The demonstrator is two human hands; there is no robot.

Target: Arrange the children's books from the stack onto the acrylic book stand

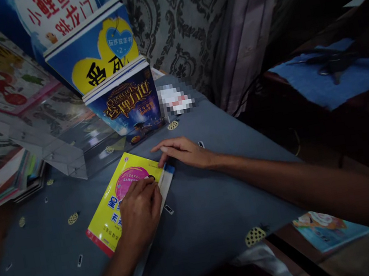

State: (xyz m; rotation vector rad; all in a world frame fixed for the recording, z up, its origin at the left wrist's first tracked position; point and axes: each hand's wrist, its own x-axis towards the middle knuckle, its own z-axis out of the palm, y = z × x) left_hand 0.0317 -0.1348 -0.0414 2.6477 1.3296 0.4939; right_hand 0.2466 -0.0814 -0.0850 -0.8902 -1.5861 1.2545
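A yellow book [107, 218] with a pink circle and a red lower edge lies tilted on the grey-blue tablecloth. Its right side shows a pale strip with a blue end [168, 172], partly under the cover; whether this is a page or another book I cannot tell. My left hand [141, 207] rests on the cover, its fingers curled together at the right edge of the yellow book. At the upper right corner of the book is my right hand [187, 153], index finger stretched out and thumb apart, with lower fingertips near the blue end.
A clear acrylic stand [67, 158] holds upright picture books, with a dark blue book [128, 102] in front. Left of it lies a stack of thin books [13, 180]. A patterned curtain [168, 26] hangs behind. Right of the table, scissors [332, 64] lie on blue material.
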